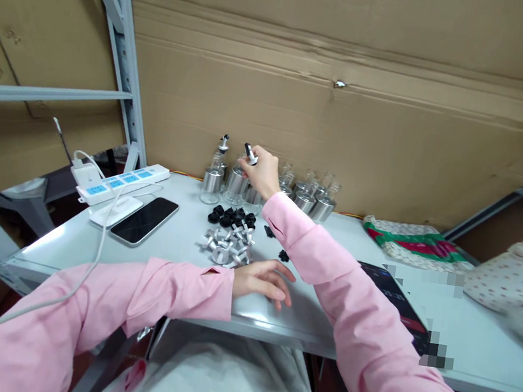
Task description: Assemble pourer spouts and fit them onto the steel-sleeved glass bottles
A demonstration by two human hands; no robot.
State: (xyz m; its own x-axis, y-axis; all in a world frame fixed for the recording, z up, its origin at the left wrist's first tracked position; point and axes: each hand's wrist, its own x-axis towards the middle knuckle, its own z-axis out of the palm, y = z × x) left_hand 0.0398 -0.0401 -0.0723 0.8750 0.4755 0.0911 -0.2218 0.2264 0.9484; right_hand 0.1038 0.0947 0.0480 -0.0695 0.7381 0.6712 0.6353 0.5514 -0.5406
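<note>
One spout (250, 155), pinched in right hand (263, 172), long axis tilted, upper end to left, close by a bottle (236, 183) at far side, contact unclear, with left hand (264, 280) loosely spread, empty, near side, farther off.

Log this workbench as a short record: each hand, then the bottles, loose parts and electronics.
Right hand: pinching a small silver-and-black piece above the bottles
Left hand: near the table's front edge, fingers loosely spread, holding nothing visible
Bottles: clear glass with silver sleeves, grouped at the back; a fitted spout shows at the group's left end
Loose parts: black pieces behind silver pieces
Electronics: power strip and dark-screened phone, left side
</note>
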